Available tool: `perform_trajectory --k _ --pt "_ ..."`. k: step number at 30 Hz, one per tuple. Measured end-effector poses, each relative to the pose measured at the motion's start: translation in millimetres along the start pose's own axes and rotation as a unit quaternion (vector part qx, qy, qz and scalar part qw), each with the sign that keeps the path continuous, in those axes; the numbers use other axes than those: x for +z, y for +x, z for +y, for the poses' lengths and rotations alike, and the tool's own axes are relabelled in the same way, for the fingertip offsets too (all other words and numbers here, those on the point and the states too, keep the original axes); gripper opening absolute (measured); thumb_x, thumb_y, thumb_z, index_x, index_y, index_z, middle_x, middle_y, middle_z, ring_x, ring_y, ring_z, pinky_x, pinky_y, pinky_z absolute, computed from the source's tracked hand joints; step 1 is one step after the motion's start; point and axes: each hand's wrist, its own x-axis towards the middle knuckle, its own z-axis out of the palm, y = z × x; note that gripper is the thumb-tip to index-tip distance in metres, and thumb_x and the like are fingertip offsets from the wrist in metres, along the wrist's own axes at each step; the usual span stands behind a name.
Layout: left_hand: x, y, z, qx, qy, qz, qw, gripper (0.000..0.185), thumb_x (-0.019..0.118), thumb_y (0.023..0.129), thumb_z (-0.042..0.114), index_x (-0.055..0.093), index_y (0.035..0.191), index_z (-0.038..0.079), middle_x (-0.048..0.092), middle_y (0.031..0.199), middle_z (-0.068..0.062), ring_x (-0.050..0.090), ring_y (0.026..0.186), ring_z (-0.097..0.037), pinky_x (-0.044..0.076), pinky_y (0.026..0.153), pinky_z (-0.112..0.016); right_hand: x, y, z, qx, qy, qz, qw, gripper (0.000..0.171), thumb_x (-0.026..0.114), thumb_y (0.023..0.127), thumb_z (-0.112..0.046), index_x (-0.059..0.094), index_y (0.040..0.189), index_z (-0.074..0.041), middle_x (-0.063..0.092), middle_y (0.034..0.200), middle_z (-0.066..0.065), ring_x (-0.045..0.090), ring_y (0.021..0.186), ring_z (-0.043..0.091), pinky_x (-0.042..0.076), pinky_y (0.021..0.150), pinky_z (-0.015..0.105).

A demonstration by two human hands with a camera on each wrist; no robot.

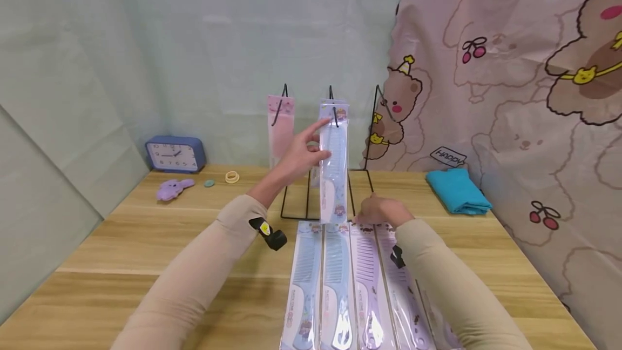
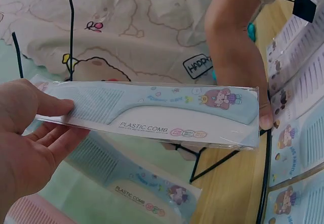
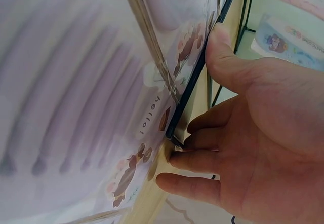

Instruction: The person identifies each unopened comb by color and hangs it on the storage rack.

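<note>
My left hand (image 1: 303, 153) pinches a packaged blue plastic comb (image 1: 333, 172) by its left edge, thumb on the front and fingers behind. The pack hangs upright at the middle hook of a black wire rack (image 1: 293, 217), with the hook's tip showing at its top. Behind it, another blue comb pack (image 2: 147, 188) shows in the left wrist view. My right hand (image 1: 384, 211) grips the front right corner of the rack's base, thumb against the black bar (image 3: 195, 79). A pink comb pack (image 1: 281, 134) hangs from the left hook.
Several packaged combs, blue (image 1: 305, 274) and purple (image 1: 367, 280), lie in a row before the rack. At the left are a blue clock (image 1: 175, 154), a purple toy-like item (image 1: 172, 189) and small rings (image 1: 232, 177). A folded turquoise cloth (image 1: 458, 192) lies right.
</note>
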Motion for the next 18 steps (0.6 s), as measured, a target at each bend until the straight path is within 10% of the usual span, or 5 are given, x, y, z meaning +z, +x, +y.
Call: perform_trajectory --k 18 --pt "-1.2 18.8 -7.6 -0.019 0.021 0.010 0.9995 0.084 0.058 0.092 -0.011 0.033 0.156 0.037 0.054 0.119 -0.019 0.064 0.089 -0.032 0.058 0.081 -0.040 0.1 -0.4 1.0 -0.012 0.002 -0.003 1.000 0.056 0.052 0.103 -0.044 0.064 0.128 0.005 0.024 0.154 0.037 0.037 0.138 0.041 0.035 0.109 0.054"
